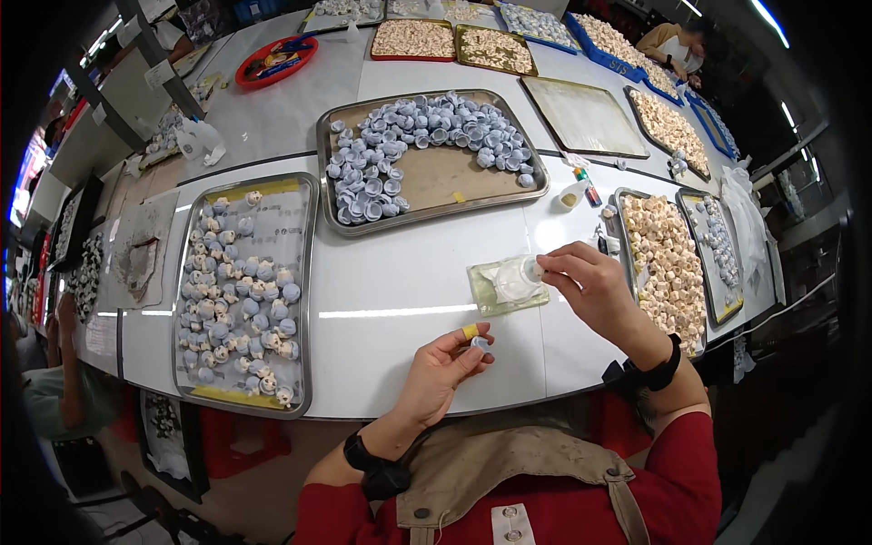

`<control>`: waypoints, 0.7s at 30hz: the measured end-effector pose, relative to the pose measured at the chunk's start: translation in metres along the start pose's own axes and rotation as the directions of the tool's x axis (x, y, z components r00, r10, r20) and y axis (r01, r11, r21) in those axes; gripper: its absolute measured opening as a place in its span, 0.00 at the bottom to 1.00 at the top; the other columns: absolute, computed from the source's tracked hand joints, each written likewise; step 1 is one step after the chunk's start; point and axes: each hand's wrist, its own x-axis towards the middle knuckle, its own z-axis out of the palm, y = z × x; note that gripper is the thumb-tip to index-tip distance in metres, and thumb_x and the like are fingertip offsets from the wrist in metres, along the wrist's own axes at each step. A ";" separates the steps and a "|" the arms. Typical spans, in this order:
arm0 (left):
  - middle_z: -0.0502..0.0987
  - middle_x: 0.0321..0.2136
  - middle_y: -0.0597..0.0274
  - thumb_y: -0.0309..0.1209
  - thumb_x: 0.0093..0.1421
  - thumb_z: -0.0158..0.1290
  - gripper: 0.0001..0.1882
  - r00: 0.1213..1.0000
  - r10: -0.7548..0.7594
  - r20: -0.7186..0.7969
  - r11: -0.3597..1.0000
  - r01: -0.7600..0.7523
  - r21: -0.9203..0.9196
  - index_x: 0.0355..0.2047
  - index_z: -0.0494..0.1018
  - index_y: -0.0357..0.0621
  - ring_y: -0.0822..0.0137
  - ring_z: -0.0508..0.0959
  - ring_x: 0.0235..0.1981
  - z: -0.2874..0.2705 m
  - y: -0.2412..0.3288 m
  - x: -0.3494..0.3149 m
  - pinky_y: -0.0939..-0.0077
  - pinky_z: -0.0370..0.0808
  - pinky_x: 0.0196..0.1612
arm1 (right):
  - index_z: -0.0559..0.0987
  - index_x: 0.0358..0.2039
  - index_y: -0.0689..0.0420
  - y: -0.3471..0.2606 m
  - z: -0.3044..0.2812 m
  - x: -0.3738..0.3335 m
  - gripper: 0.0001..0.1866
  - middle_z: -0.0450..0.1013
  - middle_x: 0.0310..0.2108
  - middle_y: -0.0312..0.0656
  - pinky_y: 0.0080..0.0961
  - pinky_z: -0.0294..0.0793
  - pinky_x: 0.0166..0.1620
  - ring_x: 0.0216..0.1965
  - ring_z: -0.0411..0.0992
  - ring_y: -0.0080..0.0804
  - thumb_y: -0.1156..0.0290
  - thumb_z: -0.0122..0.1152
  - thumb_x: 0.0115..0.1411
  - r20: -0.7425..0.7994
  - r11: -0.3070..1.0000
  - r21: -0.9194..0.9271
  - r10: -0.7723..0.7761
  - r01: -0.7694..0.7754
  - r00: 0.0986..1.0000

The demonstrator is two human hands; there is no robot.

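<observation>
My left hand (438,372), with yellow tape round a finger, pinches a small blue-grey cup-shaped piece (481,344) between thumb and fingertips. To its upper right, my right hand (586,277) has its fingers closed on the end of a translucent white squeeze bottle (518,280). The bottle is tilted over a greenish pad (485,295) on the white table; whether it touches the pad I cannot tell. Beyond my hands, a metal tray (427,204) carries many loose blue-grey cups (372,186) like the one I hold.
Left, a tray (312,272) holds small blue-and-cream heads (238,295). Right, a tray (620,213) of cream pieces (663,263) stands beside a narrower tray of blue-grey pieces (713,241). A small bottle (572,195) stands behind the pad. Another person (677,50) sits far right.
</observation>
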 end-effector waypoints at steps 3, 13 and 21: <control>0.73 0.42 0.58 0.26 0.59 0.52 0.18 0.999 -0.032 0.012 0.997 0.033 -0.073 0.50 0.67 0.39 0.69 0.76 0.40 0.004 0.002 -0.001 0.83 0.73 0.43 | 0.78 0.33 0.61 -0.002 0.003 0.004 0.07 0.71 0.28 0.42 0.28 0.73 0.30 0.28 0.73 0.38 0.79 0.61 0.51 0.048 0.997 -0.058 -0.039 0.041 0.998; 0.75 0.42 0.59 0.28 0.62 0.49 0.13 0.997 -0.010 0.075 0.991 0.020 -0.129 0.47 0.69 0.41 0.72 0.76 0.39 0.012 0.000 0.006 0.85 0.74 0.41 | 0.74 0.37 0.63 -0.014 -0.015 0.024 0.14 0.69 0.32 0.42 0.31 0.71 0.38 0.35 0.70 0.39 0.81 0.54 0.46 0.398 0.912 -0.251 -0.206 0.323 0.894; 0.74 0.44 0.58 0.27 0.62 0.47 0.15 0.997 0.020 0.078 0.975 -0.002 -0.224 0.50 0.68 0.41 0.71 0.76 0.39 0.022 -0.006 0.015 0.86 0.76 0.41 | 0.74 0.37 0.63 -0.012 -0.021 0.023 0.16 0.69 0.33 0.42 0.31 0.72 0.38 0.35 0.69 0.38 0.81 0.54 0.44 0.381 0.907 -0.237 -0.242 0.348 0.892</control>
